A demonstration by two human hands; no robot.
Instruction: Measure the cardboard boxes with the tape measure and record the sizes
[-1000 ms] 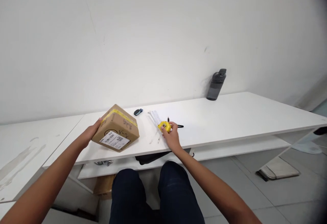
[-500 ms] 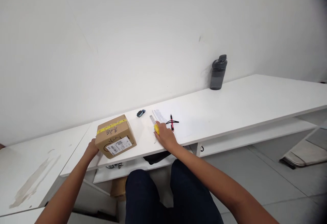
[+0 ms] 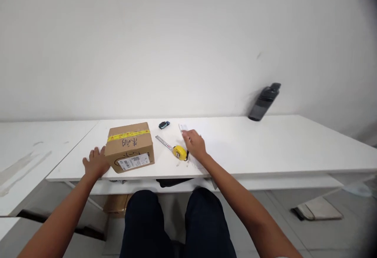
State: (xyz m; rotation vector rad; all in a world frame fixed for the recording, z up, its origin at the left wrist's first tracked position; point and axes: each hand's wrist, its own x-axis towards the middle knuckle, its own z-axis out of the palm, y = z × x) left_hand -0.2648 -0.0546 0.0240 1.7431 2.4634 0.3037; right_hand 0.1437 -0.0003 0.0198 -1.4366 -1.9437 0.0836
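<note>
My left hand (image 3: 96,163) lies at the left side of a brown cardboard box (image 3: 129,144), fingers spread on the tabletop. The box has yellow tape, black handwriting and a white label. My right hand (image 3: 194,143) rests over a sheet of paper (image 3: 183,127), fingers curled together; whatever they hold is hidden. Just left of this hand lies a yellow tape measure (image 3: 178,152), part of its blade (image 3: 163,142) drawn out towards the box. The red and black pen seen earlier does not show.
A small dark object (image 3: 164,125) lies behind the tape blade. A dark bottle (image 3: 264,101) stands by the wall at the right. Under the white tabletop (image 3: 250,152) runs a shelf (image 3: 265,182) with a black item (image 3: 172,182). A brown box (image 3: 116,205) sits below.
My right hand has let go of the tape measure and moved right onto the paper. My left hand has come off the box and spread on the table. The view has tilted.
</note>
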